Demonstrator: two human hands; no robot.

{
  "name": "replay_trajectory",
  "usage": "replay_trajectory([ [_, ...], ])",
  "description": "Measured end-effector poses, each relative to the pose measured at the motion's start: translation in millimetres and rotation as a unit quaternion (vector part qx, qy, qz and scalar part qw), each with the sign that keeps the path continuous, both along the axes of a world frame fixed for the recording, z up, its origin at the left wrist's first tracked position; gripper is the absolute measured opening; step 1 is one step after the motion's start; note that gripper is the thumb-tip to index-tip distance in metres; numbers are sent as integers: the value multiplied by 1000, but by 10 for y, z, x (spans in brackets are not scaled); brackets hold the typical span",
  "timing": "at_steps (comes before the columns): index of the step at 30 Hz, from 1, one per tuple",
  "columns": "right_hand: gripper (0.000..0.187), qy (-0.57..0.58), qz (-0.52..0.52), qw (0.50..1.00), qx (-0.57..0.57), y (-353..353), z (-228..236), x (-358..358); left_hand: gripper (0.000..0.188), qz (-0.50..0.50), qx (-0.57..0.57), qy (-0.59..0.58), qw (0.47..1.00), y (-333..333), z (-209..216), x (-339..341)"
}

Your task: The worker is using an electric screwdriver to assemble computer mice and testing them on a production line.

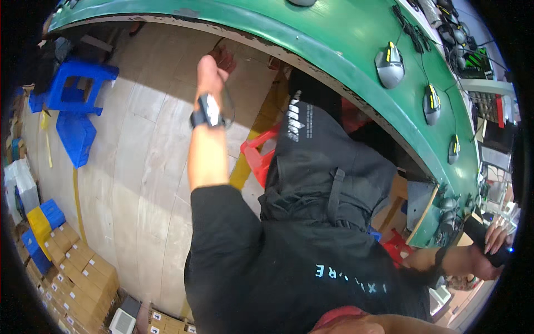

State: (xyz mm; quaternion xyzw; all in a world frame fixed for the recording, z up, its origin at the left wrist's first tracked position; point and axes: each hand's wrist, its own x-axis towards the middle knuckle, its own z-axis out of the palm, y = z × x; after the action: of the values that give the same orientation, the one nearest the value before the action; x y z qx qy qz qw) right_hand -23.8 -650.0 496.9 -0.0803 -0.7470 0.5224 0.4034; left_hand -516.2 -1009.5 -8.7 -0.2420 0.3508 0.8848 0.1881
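Observation:
My left hand (pixel 216 65) reaches out over the floor beside the green table's edge, fingers loosely apart and nothing visible in them. A black band with a white device (pixel 210 110) sits on that wrist, and a thin dark cord loops beside it. At the far right, my right hand (pixel 489 257) is closed around a black device (pixel 479 232) with a small blue light. Its exact kind is unclear at the picture's rim. Several grey-and-black computer mice (pixel 390 65) with yellow marks lie on the green table (pixel 334 33), nearest to neither hand.
A red plastic stool (pixel 258 156) stands near my black-clad legs. Blue plastic stools (pixel 78 89) are at the left. Stacked cardboard boxes (pixel 83 273) fill the lower left. Black cables (pixel 409 28) and more electronics crowd the table's right side.

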Motion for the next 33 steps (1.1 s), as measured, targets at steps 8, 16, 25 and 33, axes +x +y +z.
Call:
replay_trajectory([
  [8, 54, 56, 156, 986, -31, 124, -395, -636, 41, -391, -622, 278, 618, -2424, 2336, 1351],
  [16, 54, 25, 198, 980, -29, 369, -552, -531, 30, -130, -737, 345, 566, -2578, 4312, 2019],
  [25, 67, 88, 214, 968, -92, -42, -839, -527, 12, -202, -382, 566, 702, 40, 2634, 2051],
  [33, 68, 84, 154, 977, -118, -84, -1011, -439, 12, -244, -414, 640, 599, 958, 1946, 2114],
])
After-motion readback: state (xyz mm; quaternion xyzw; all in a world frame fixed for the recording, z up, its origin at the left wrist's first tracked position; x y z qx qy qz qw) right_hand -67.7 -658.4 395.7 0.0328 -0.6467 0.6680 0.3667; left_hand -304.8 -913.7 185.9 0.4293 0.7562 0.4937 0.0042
